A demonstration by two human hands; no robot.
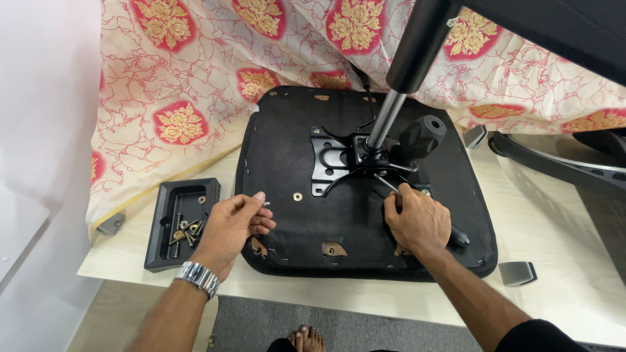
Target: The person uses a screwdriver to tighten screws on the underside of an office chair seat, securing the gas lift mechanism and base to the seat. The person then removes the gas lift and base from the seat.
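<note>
Black upturned seat pan (293, 221) nearly fills the counter (554, 248), right hand (417, 221) clenched on a hex key (388, 184) at the central bracket (339, 160), left hand (235, 225) pinching a small bolt (266, 204) beside the screw tray (171, 221).

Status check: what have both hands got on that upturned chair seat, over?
Left hand pinching a small screw over the seat. Right hand gripping a hex key at the black mounting plate. Parts tray beside left wrist.

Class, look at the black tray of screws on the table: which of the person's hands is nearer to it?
Left. The left hand lies just right of the black tray, almost at its edge. The right hand rests far across the upturned seat base, near the metal mounting plate.
</note>
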